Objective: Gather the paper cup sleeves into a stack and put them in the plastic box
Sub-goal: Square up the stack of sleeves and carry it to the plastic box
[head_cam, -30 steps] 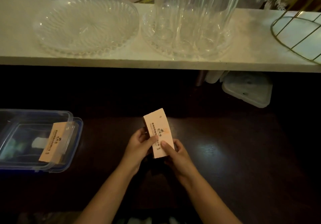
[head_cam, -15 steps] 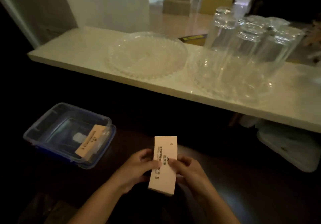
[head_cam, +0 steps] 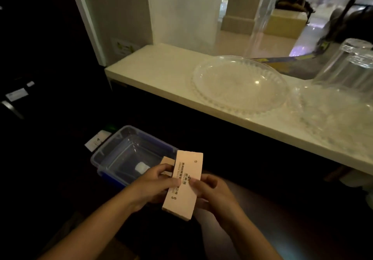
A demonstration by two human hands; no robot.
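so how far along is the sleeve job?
Done: some sleeves already sit in the box, one edge showing behind the held stack. In hand: left hand and right hand pinch a squared-up stack over the dark counter, just right of the box. Left: drop that stack in. No loose sleeves visible.

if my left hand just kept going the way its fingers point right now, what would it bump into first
The stack of sleeves itself: the left hand points rightward, fingers already on the stack's left edge. Behind the stack is the right hand. The plastic box lies off that line.
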